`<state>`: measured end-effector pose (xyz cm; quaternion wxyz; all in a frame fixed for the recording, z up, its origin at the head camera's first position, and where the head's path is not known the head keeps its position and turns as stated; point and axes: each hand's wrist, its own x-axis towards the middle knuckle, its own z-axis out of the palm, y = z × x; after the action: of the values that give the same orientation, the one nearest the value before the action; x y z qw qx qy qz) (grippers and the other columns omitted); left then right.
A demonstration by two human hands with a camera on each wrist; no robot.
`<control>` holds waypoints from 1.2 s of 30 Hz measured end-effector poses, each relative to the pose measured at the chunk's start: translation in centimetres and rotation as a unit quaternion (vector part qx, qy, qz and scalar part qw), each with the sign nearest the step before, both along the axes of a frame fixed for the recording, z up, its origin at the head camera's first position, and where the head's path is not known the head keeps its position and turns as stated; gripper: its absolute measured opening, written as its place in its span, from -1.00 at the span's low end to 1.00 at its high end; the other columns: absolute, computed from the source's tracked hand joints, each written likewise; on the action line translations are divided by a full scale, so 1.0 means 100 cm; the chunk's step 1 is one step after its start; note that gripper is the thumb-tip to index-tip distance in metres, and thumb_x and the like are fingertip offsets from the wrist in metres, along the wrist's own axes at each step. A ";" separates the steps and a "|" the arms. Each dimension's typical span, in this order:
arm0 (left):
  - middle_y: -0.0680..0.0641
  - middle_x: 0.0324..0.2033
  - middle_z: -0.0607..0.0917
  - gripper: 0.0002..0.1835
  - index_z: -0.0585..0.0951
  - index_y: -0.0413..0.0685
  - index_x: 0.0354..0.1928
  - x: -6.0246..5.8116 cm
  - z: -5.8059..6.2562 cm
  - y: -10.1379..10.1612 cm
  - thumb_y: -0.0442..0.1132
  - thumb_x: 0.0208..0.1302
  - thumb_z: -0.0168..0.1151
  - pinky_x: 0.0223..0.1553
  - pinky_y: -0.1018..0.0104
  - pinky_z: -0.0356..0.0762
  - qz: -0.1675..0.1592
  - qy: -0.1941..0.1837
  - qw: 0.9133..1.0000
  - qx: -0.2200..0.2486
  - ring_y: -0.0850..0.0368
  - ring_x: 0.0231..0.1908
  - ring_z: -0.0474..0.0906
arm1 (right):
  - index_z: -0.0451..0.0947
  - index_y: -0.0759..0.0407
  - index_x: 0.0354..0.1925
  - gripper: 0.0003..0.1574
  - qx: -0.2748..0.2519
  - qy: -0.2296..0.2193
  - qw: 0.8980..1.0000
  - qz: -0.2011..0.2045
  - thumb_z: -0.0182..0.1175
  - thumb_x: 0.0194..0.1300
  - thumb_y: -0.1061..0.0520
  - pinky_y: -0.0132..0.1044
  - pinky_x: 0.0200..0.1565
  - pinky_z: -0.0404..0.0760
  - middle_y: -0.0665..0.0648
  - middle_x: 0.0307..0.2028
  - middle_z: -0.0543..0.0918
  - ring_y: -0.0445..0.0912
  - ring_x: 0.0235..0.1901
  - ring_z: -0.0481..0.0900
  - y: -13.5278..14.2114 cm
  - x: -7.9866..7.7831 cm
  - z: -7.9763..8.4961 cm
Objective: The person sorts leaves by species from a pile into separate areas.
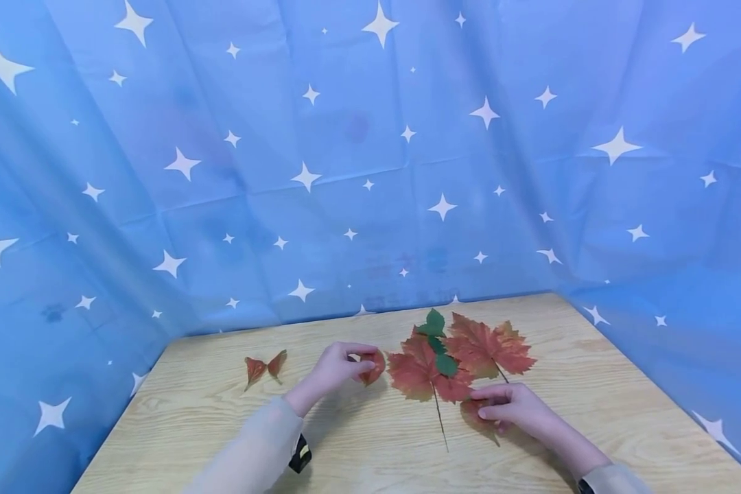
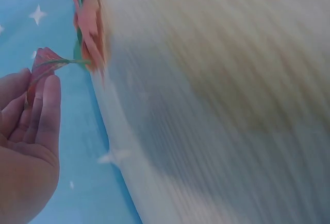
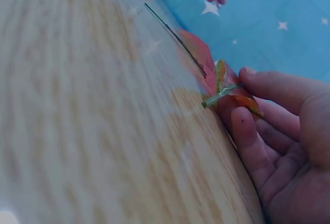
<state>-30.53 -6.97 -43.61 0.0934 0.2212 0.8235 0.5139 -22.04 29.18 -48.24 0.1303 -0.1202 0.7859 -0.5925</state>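
Observation:
My left hand [image 1: 335, 369] pinches a small red leaf [image 1: 375, 368] between thumb and fingers, just left of the large leaves. In the left wrist view that leaf [image 2: 44, 64] shows a thin green stem pointing toward the pile. Two big red, jagged-edged artificial leaves [image 1: 415, 363] lie overlapping, dark stems toward me, with several small green leaves [image 1: 447, 365] on top. Near their lower right edge, my right hand [image 1: 519, 410] pinches another small reddish leaf [image 1: 477, 414]. Seen from the right wrist, this leaf [image 3: 247, 102] has a pale green stem and orange-yellow edges.
Two small red-brown leaves [image 1: 255, 371] lie close together on the left part of the wood-grain table [image 1: 204, 418]. Behind and beside the table hangs a blue cloth [image 1: 346, 171] with white stars. A dark band with a yellow mark [image 1: 300, 454] sits at the left wrist.

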 end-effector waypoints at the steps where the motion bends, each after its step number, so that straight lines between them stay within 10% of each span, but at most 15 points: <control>1: -0.06 -0.04 0.68 -0.61 0.63 -0.14 0.14 -0.002 0.000 -0.005 -0.22 0.27 0.32 -0.28 -0.04 0.63 0.006 0.004 1.000 0.000 0.09 -0.38 0.66 | 0.47 0.47 0.17 -0.40 -0.001 0.001 1.000 0.001 0.32 0.25 0.17 -0.23 -0.45 0.63 0.15 -0.19 0.67 -0.15 -0.42 0.57 0.000 0.000 0.000; 20: -0.19 -0.15 0.71 -0.69 0.65 -0.29 0.04 -0.030 0.008 -0.081 -0.39 0.25 0.28 -0.41 0.25 0.63 0.177 0.034 0.982 -0.060 0.12 -0.44 0.64 | 0.46 0.49 0.17 -0.42 0.001 -0.001 1.000 0.002 0.29 0.28 0.18 -0.21 -0.44 0.63 0.17 -0.19 0.69 -0.14 -0.41 0.58 0.000 0.002 0.002; 36: -0.23 -0.19 0.70 -0.75 0.68 -0.37 -0.08 -0.035 -0.008 -0.085 -0.42 0.21 0.25 -0.11 0.05 0.57 0.218 0.073 0.951 -0.207 -0.09 -0.16 0.61 | 0.46 0.49 0.16 -0.42 -0.002 -0.009 1.000 -0.004 0.29 0.28 0.18 -0.19 -0.44 0.63 0.25 -0.10 0.68 -0.10 -0.38 0.60 -0.001 0.003 0.003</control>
<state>-34.04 -15.51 -44.44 -0.0378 0.0494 0.9445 0.3226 -21.75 29.07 -47.95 0.1345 -0.1116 0.7841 -0.5955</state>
